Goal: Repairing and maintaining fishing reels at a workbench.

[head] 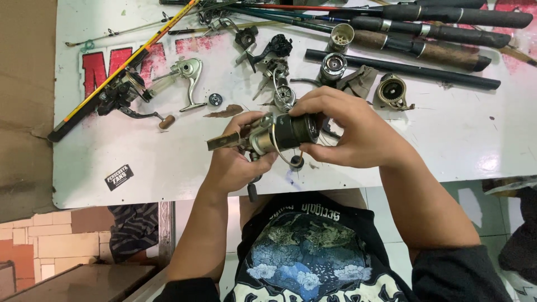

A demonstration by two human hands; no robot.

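A spinning reel (pixel 277 134) is held just above the near edge of the white tabletop (pixel 447 145), caught between both hands. The left hand (pixel 238 162) grips it from below and behind — fingers wrapped around the metallic body, thumb along the side, the reel's foot sticking out to the left past the knuckles. The right hand (pixel 349 131) comes in from the right and closes over the dark spool at the front of the reel, fingertips curled on top of it and thumb underneath. So the reel sits directly between the two hands, touching both, its thin bail wire curving down below the spool.

Farther back on the tabletop lie loose parts: a silver reel body (pixel 187 75) with its stem, a small black knob (pixel 215 99), a second dismantled reel (pixel 274 61), a round spool (pixel 334 65) and a gold-toned rotor (pixel 392 91). A yellow-and-black fishing rod (pixel 128 61) with its own reel lies to the left — several dark rod handles (pixel 436 33) are stacked at the upper right.
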